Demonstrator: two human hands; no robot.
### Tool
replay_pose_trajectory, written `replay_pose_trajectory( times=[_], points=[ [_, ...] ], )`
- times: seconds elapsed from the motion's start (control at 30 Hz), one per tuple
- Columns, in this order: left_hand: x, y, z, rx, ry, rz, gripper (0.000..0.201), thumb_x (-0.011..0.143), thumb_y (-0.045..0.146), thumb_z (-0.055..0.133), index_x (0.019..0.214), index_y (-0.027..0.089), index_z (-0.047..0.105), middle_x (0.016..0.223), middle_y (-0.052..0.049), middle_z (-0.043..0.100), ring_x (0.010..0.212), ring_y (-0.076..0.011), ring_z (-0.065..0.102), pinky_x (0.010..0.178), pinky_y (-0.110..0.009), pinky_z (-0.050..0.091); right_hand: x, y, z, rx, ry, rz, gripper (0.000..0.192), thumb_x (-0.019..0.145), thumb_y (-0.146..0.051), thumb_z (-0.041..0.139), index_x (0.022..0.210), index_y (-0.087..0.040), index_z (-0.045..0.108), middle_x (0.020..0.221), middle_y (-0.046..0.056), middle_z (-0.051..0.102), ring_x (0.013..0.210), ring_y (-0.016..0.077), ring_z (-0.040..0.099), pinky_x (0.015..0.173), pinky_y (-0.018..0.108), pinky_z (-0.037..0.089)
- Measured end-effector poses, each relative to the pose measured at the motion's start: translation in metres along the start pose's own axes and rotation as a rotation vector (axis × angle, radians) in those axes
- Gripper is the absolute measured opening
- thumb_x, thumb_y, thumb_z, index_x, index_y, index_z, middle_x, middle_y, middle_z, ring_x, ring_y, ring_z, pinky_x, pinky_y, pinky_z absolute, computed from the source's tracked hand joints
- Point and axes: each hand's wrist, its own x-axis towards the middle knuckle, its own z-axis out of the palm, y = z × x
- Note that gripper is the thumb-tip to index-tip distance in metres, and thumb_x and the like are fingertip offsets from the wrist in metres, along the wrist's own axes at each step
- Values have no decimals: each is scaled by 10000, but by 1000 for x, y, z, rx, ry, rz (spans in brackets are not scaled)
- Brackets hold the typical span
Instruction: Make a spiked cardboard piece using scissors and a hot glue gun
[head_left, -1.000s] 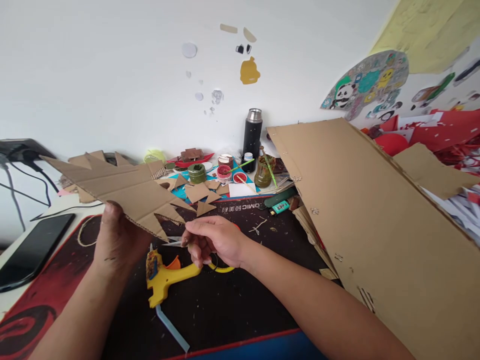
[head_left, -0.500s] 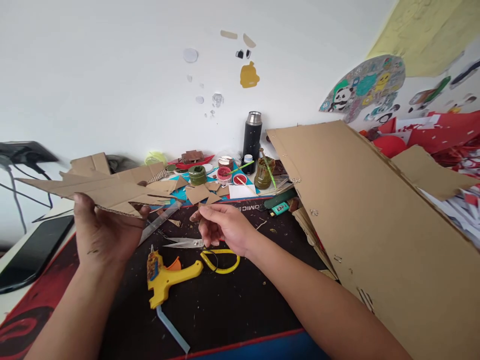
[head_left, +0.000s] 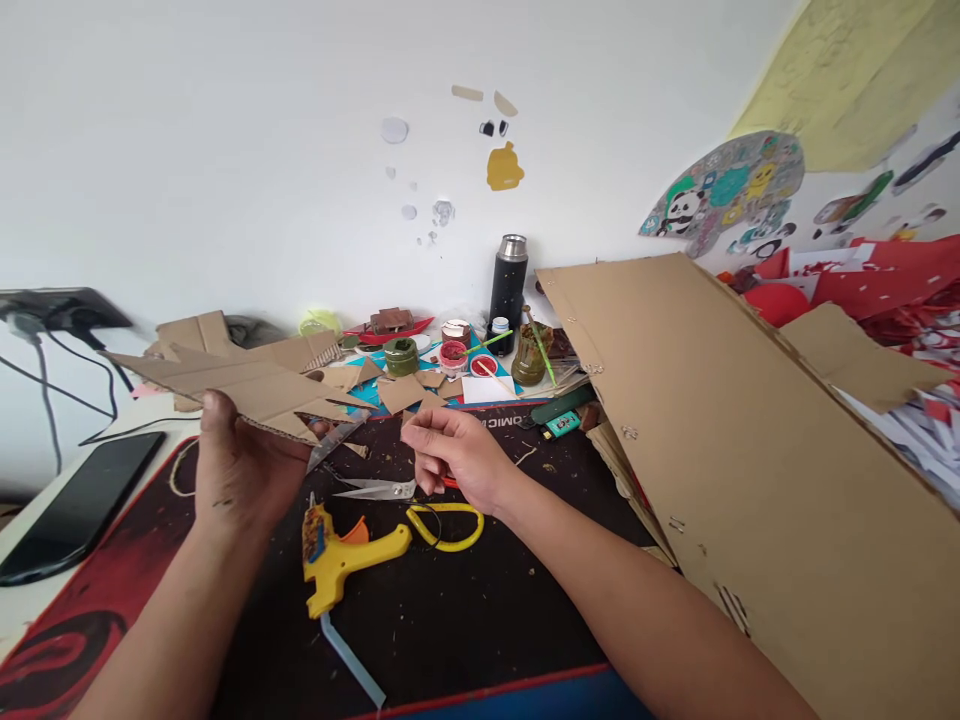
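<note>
Above the dark desk mat point(head_left: 450, 620), the left hand point(head_left: 240, 470) is closed on the near edge of a jagged cardboard cutout point(head_left: 247, 385), holding it almost flat and clear of the surface, its cut points aimed toward the middle of the desk. The right hand point(head_left: 457, 455) hovers just beside it with fingers loosely curled; I cannot tell whether anything small sits between the fingertips. Directly under that hand lie the yellow-handled scissors point(head_left: 420, 505), blades parted and pointing left, with a yellow glue gun point(head_left: 345, 560) close against them. The likeliest trouble, in my judgement, is a blind reach downward: open blades so near the fingers could nick skin. The glue gun nozzle, if hot, could burn a wrist passing over it. The cutout's thin spikes look easy to bend or tear if the grip tightens or they snag on clutter. At the right, a large cardboard sheet point(head_left: 735, 440) leans near the forearm and could slide if nudged.
</note>
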Motion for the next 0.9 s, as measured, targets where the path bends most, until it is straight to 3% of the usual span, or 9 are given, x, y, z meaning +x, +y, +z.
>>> replay_pose_trajectory(
  times=[0.1, 0.2, 0.4, 0.7, 0.8, 0.9],
  points=[
    [1, -2, 2, -6, -4, 9, 604, 664, 546, 1030, 1195, 374, 798, 1223, -19, 838, 939, -259, 795, 542, -288, 646, -1, 3, 2, -27, 17, -11, 337, 850, -448, 832, 856, -225, 578, 470, -143, 368, 384, 80, 419, 433, 227, 303],
    [1, -2, 4, 8, 0, 4, 710, 589, 585, 1048, 1192, 302, 800, 1150, -60, 852, 877, -261, 791, 501, -282, 630, -1, 6, 4, -23, 19, -29, 317, 885, -422, 784, 812, -232, 540, 500, -140, 340, 398, 62, 280, 422, 232, 266],
    [1, -2, 8, 17, -6, -1, 763, 571, 584, 1052, 1227, 291, 793, 1160, -78, 848, 864, -271, 799, 490, -284, 625, -1, 10, 6, -32, -3, -56, 311, 923, -381, 725, 748, -230, 518, 522, -118, 347, 434, 67, 237, 417, 231, 228],
    [0, -6, 3, -19, -6, -35, 777, 595, 555, 1054, 1262, 265, 779, 1249, -86, 827, 861, -250, 786, 507, -274, 622, 0, 12, 5, -134, 9, -87, 431, 977, -436, 686, 692, -236, 433, 502, -113, 365, 411, 61, 264, 413, 215, 252],
    [-1, -6, 3, 2, -19, -41, 787, 605, 576, 1043, 1267, 240, 779, 1164, -104, 840, 877, -280, 796, 525, -286, 627, 0, 12, 2, -315, 41, -106, 371, 1019, -408, 663, 745, -233, 485, 498, -111, 404, 398, 74, 388, 435, 212, 332],
    [-2, -6, 4, 38, -34, -42, 778, 613, 616, 1023, 1251, 238, 788, 1073, -105, 847, 858, -291, 796, 525, -295, 624, 0, 13, 0, -464, 29, -52, 267, 1045, -322, 634, 809, -214, 573, 545, -74, 557, 440, 91, 547, 494, 212, 432]
  ],
)
